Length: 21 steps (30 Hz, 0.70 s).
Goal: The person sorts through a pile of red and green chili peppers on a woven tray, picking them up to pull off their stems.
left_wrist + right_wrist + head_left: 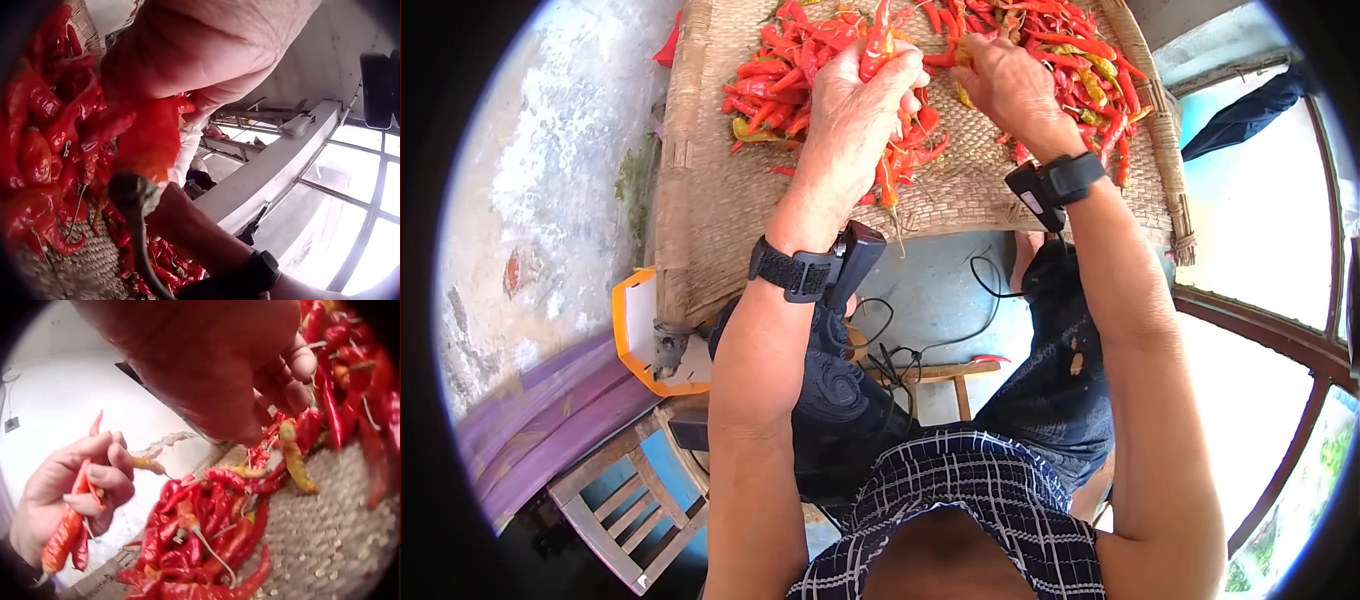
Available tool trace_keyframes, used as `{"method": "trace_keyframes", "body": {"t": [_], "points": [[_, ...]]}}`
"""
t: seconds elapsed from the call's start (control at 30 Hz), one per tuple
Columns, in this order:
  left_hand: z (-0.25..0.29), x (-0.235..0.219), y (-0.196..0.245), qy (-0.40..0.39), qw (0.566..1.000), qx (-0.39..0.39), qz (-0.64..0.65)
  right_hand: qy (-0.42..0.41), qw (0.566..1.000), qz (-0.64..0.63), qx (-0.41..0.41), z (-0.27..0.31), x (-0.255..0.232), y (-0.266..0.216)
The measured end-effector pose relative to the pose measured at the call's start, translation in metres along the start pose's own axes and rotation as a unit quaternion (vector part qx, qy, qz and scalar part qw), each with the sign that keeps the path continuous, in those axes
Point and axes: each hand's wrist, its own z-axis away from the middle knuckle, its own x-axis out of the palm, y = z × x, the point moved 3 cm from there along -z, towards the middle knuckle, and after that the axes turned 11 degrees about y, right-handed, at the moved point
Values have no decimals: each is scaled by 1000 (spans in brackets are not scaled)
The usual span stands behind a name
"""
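My left hand grips several red chili peppers, one tip poking up above the fist. In the left wrist view an orange-red chili hangs from that hand, its green cap and long stem toward the camera. In the right wrist view a yellowish chili also sticks out of the fist. My right hand is over the right-hand pile of chilies, fingers bent loosely, fingertips close to a red chili. A yellow-green chili lies below it. The right thumb is hidden.
A second heap of red chilies lies left on the woven tray, which has a raised rim. Cables trail on the floor beneath. A wooden chair stands lower left, a rough wall at left, windows at right.
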Motion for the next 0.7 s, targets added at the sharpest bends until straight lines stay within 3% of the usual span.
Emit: {"method": "trace_keyframes", "body": {"t": [0.03,0.2,0.27,0.33,0.47,0.53,0.57,0.6,0.67,0.7], "points": [[1,0,0,4,1000,6,7,-27,999,18,4,3,5,-1],[2,-4,3,-4,1000,-1,14,-8,998,47,-36,4,16,-7],[2,-5,3,-4,1000,1,14,-76,995,45,-37,-2,15,-11],[2,-6,3,-1,1000,4,19,-90,994,64,-11,-2,11,-13],[2,-7,2,-2,1000,9,15,-128,987,-60,76,-6,0,-2],[1,-5,-2,-14,1000,13,12,-109,938,-286,162,-9,-8,1],[2,-5,-5,-15,1000,13,13,-98,911,-363,168,-8,-15,-1],[2,-4,-9,-19,1000,8,-7,-97,912,-362,169,-6,-21,-1],[3,0,-14,-26,999,2,-27,-96,825,-523,191,-4,-37,-14],[4,2,-16,-28,999,-20,-18,-99,822,-534,174,-1,-45,-18]]}}
